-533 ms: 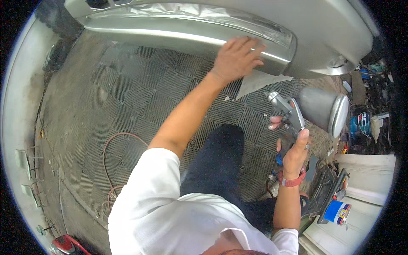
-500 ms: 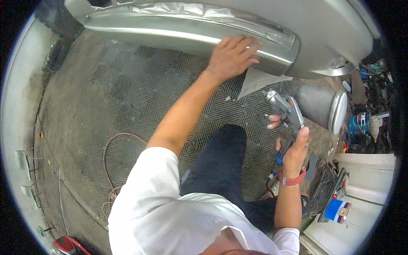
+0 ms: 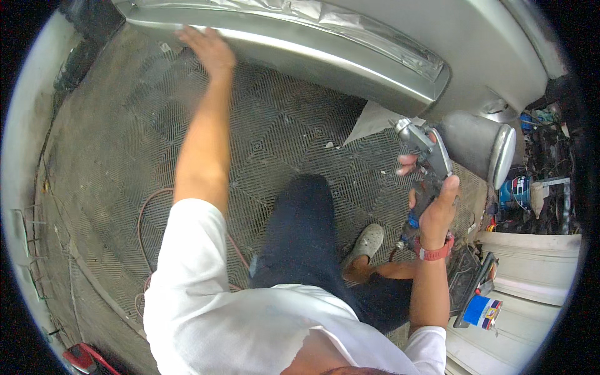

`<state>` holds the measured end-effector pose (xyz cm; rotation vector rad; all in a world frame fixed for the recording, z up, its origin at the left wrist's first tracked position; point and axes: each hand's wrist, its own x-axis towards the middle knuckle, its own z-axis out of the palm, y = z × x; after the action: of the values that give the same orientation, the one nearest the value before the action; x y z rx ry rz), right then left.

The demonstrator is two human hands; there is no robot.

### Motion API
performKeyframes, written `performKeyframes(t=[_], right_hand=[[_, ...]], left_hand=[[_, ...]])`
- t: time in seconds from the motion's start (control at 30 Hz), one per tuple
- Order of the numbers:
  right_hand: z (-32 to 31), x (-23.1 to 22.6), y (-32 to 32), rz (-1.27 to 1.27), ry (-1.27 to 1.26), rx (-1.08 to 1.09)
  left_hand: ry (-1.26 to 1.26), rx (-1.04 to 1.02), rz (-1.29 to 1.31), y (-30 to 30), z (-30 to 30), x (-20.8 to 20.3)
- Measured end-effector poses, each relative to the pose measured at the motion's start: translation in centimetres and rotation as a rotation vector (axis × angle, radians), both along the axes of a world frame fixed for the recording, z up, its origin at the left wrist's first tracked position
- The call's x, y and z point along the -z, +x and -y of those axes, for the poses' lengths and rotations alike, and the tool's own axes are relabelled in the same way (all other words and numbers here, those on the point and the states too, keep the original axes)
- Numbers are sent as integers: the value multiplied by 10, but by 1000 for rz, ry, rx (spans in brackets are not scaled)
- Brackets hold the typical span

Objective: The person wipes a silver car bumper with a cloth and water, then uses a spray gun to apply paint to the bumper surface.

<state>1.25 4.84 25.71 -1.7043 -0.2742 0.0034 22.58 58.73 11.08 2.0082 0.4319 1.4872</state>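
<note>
Silver bumper [image 3: 300, 53] runs across the top of the view, crinkled film [image 3: 325, 15] along its upper part. Left hand [image 3: 212, 51] is at the lower edge, toward the bumper's left end; blurred, contact likely but can't confirm. To do this pass well: palm flat, light even pressure, follow the edge, keep nails off the silver face. Left grip: fingers straight, slightly apart, holding nothing.

Right hand [image 3: 435, 215] is clamped around the handle of a spray gun [image 3: 437, 153], fingertips showing past it; can't tell if the trigger is pressed. Gun is apart from the bumper, best held steady there so its grey cup [image 3: 472, 144] doesn't knock the panel.

Outward: pale sheet [image 3: 370, 125] under the bumper's right end, ribbed floor [image 3: 269, 137], hose [image 3: 142, 219] on the left.
</note>
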Motion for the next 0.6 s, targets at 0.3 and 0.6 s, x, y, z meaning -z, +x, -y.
performKeyframes(t=[0.3,0.6], right_hand=[[9,19,11,-24,49,1],[29,24,4,-35,55,56]], left_hand=[[306,124,2,6,463,31],[-297,88,223,-1,320,14]])
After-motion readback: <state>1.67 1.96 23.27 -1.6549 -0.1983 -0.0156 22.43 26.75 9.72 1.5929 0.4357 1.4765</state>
